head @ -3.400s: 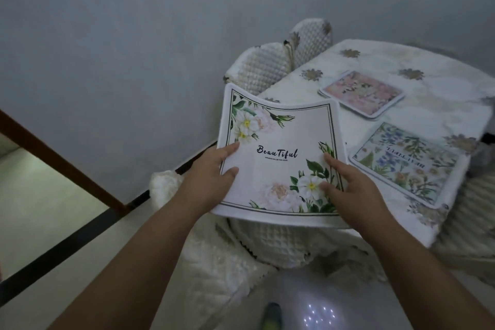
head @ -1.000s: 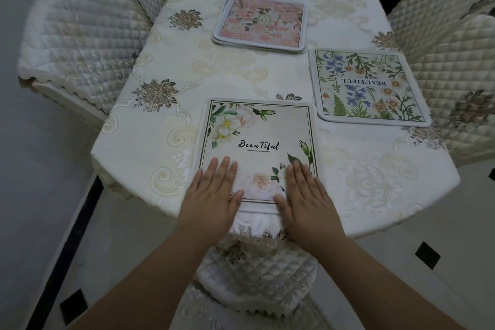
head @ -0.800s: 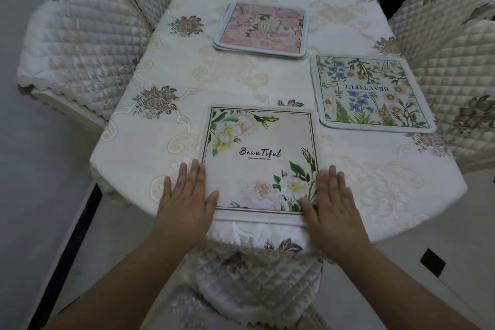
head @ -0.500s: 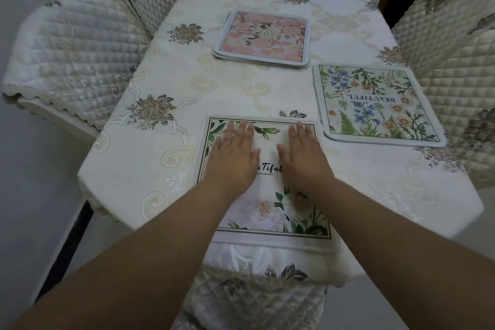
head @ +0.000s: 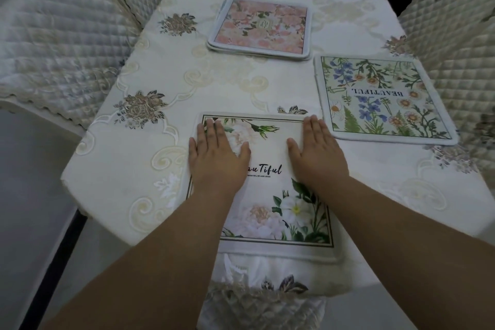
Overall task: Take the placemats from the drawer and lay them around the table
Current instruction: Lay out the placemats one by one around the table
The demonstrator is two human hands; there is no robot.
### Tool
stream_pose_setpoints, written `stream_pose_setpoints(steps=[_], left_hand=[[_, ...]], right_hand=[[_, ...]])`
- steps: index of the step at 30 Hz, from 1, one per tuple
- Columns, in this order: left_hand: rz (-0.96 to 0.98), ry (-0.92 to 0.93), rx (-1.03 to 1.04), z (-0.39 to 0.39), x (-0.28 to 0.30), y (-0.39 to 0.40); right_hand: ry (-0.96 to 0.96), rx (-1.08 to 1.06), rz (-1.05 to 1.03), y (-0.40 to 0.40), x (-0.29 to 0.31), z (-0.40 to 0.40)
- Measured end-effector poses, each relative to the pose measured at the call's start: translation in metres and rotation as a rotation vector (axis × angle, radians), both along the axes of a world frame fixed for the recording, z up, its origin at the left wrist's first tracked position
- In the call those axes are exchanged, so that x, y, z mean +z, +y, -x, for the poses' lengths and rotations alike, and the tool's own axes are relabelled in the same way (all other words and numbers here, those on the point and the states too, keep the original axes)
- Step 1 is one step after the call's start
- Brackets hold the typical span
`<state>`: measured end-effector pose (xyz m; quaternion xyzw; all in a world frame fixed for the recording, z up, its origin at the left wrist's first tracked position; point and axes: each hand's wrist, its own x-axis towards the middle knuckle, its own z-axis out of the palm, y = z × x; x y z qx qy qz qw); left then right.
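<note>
My fingers lie flat and straight, held close together with only the thumbs spread, pressing down on the white floral placemat [head: 267, 182] without gripping it. My left hand [head: 217, 154] covers the mat's upper left part, fingertips near its far left corner; my right hand [head: 317, 151] covers the upper right, fingertips at the far right corner. Both palms face down, and both bare forearms reach forward from the bottom of the view.

Between my hands, black script reads "auTiful", the first letters hidden under my left hand, with a line of small print beneath that is too small to read. This mat is rectangular with a thin dark border line, white and pale pink flowers and green leaves. It lies flat at the near edge of the table [head: 120, 169].

To the right, just beside my right hand, lies a second placemat [head: 380, 99] with blue and orange wildflowers; its capital letters spell "BEAUTIFUL", upside down to me. Farther off, near the middle, a pink floral stack [head: 259, 28] of mats shows several white layered edges.

The tablecloth is cream, embroidered with scrolls and brown rosettes. Quilted, diamond-stitched chair covers [head: 61, 43] stand on both sides.
</note>
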<state>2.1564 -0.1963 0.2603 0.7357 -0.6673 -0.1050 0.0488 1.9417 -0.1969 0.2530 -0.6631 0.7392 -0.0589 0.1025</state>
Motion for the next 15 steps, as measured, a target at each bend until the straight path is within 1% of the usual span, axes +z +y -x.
stream_pose_setpoints(steps=[3, 5, 7, 10, 15], left_hand=[[-0.063, 0.034, -0.059, -0.009, 0.006, -0.001], [-0.114, 0.070, -0.115, -0.020, 0.018, 0.001], [-0.134, 0.125, -0.165, -0.029, 0.035, 0.012], [-0.101, 0.197, -0.197, -0.042, 0.078, 0.047], [-0.035, 0.326, -0.185, -0.071, 0.151, 0.130]], right_hand=[[-0.018, 0.007, -0.136, 0.000, 0.017, 0.002], [-0.070, -0.028, -0.179, 0.009, 0.039, -0.004], [-0.159, -0.063, -0.133, 0.028, 0.062, -0.015], [-0.252, -0.081, -0.021, 0.071, 0.102, -0.030], [-0.321, -0.169, -0.034, 0.168, 0.162, -0.037]])
